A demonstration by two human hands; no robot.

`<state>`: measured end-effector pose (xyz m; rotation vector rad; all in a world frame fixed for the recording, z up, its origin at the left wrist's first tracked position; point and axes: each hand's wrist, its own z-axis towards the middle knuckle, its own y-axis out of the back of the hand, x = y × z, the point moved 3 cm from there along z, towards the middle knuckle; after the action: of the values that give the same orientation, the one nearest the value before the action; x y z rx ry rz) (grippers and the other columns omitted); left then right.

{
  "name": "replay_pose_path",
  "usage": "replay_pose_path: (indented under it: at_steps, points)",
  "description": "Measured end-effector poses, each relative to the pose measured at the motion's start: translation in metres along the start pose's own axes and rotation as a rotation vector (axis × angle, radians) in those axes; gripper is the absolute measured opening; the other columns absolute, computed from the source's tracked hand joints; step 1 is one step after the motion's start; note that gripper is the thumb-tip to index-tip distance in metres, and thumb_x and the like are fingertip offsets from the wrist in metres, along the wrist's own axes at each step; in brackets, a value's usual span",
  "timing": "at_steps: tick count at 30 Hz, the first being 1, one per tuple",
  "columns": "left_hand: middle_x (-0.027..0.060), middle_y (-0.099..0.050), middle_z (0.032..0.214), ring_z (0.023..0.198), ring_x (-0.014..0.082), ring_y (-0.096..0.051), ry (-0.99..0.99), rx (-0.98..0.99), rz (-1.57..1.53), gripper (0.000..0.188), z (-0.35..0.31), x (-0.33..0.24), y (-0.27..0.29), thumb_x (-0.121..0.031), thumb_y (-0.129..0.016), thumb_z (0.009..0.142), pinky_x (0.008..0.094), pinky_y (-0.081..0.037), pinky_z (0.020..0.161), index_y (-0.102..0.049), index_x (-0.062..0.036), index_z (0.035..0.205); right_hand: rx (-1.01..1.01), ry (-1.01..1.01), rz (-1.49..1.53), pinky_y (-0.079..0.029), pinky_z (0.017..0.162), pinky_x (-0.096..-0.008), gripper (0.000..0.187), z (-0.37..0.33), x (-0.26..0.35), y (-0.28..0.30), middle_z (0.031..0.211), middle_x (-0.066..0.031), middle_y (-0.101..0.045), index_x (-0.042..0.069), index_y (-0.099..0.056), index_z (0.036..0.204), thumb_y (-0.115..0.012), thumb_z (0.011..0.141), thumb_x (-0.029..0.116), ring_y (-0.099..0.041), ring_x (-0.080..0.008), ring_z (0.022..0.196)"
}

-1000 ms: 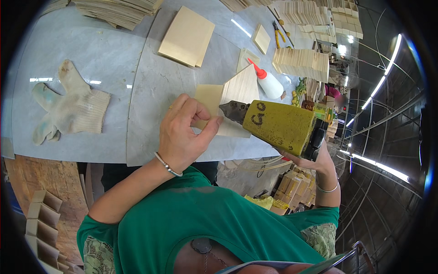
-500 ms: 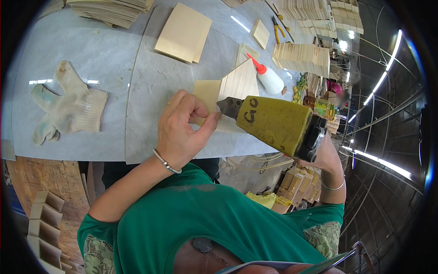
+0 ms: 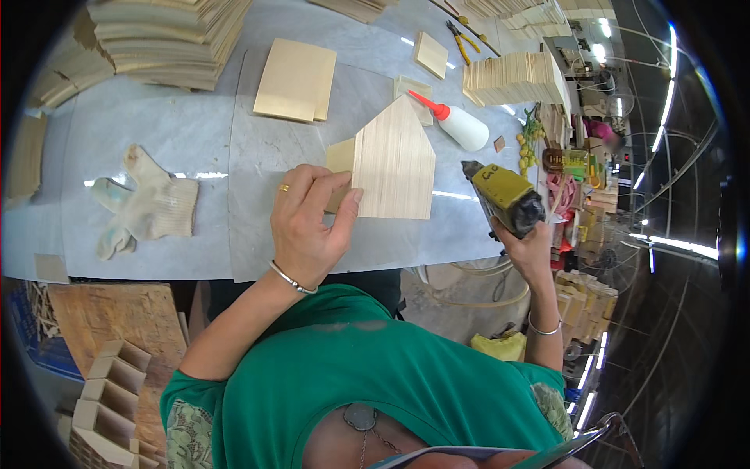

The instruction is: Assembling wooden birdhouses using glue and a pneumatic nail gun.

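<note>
A house-shaped wooden panel (image 3: 397, 160) lies on the grey table, joined along its left edge to a narrower pale side board (image 3: 339, 158). My left hand (image 3: 308, 223) pinches that corner, thumb on the panel's edge and fingers on the side board. To the right, my right hand (image 3: 528, 248) grips a worn yellow nail gun (image 3: 504, 186) by its handle, its nose pointing up and left, apart from the wood. A white glue bottle (image 3: 466, 130) with a red nozzle lies beyond the panel, beside its pointed top.
A stained work glove (image 3: 160, 202) lies at left. Flat boards (image 3: 295, 80) and a small wooden block (image 3: 431, 55) sit farther back. Wood stacks (image 3: 168, 39) rise behind, with pliers (image 3: 461, 41) near the right stack (image 3: 516, 76). Open wooden boxes (image 3: 109, 399) stand lower left.
My right hand has drawn the nail gun off the wood, away to the right, uncovering the house-shaped panel. My left hand keeps hold of the corner. The whole view has shifted slightly.
</note>
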<state>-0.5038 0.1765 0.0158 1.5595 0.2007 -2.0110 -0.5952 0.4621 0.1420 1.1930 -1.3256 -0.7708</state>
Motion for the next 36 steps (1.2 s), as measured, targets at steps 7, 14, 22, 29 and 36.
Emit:
replay_pose_path:
  at_steps: [7,14,22,29,36]
  points:
    - [0.0098,-0.057,0.084,0.072,0.0184,-0.057,-0.128,-0.009,0.157,0.011,-0.003,-0.009,-0.003,-0.003,-0.068,0.081,0.0274,-0.046,0.064,-0.067,0.0015,0.091,-0.176,-0.098,-0.499,-0.051,0.064,-0.0455,0.053,-0.003,-0.111,-0.059,0.082,-0.0162,-0.067,0.009,-0.053,0.122,-0.069,0.073,0.020,-0.065,-0.0360,0.073]
    - [0.0093,-0.057,0.085,0.068,0.0152,-0.053,-0.028,0.025,0.186,0.016,-0.002,-0.015,-0.008,-0.008,-0.068,0.084,0.0249,-0.044,0.063,-0.066,0.0027,0.095,-0.241,-0.276,-0.126,-0.049,0.078,-0.0443,0.066,0.011,-0.118,-0.091,0.101,-0.0190,-0.065,0.011,-0.047,0.130,-0.073,0.074,0.031,-0.063,-0.0365,0.093]
    - [0.0057,-0.058,0.093,0.072,0.0099,-0.052,0.062,0.138,0.263,0.021,-0.003,-0.012,-0.010,-0.015,-0.063,0.091,0.0240,-0.044,0.065,-0.064,0.0023,0.102,-0.334,0.150,0.412,-0.050,0.070,-0.0309,0.031,0.024,-0.078,-0.080,0.099,-0.0102,-0.061,0.004,-0.062,0.113,-0.065,0.084,0.015,-0.058,-0.0213,0.078]
    - [0.0030,-0.059,0.089,0.070,0.0075,-0.051,0.045,0.201,0.335,0.020,0.015,-0.015,-0.003,-0.014,-0.062,0.091,0.0217,-0.044,0.065,-0.065,0.0017,0.102,0.244,0.196,1.402,-0.051,0.064,-0.0251,0.026,0.073,0.003,-0.147,0.096,-0.0054,-0.065,0.000,-0.067,0.107,-0.065,0.089,0.019,-0.058,-0.0106,0.074]
    - [0.0086,-0.060,0.095,0.082,0.0164,-0.057,-0.182,0.351,0.635,0.021,0.034,-0.037,0.002,-0.008,-0.062,0.088,0.0279,-0.047,0.072,-0.065,0.0004,0.107,0.306,0.244,1.650,-0.048,0.058,-0.0244,0.026,0.034,0.012,-0.173,0.074,-0.0054,-0.066,-0.003,-0.070,0.091,-0.074,0.081,0.021,-0.059,-0.0102,0.063]
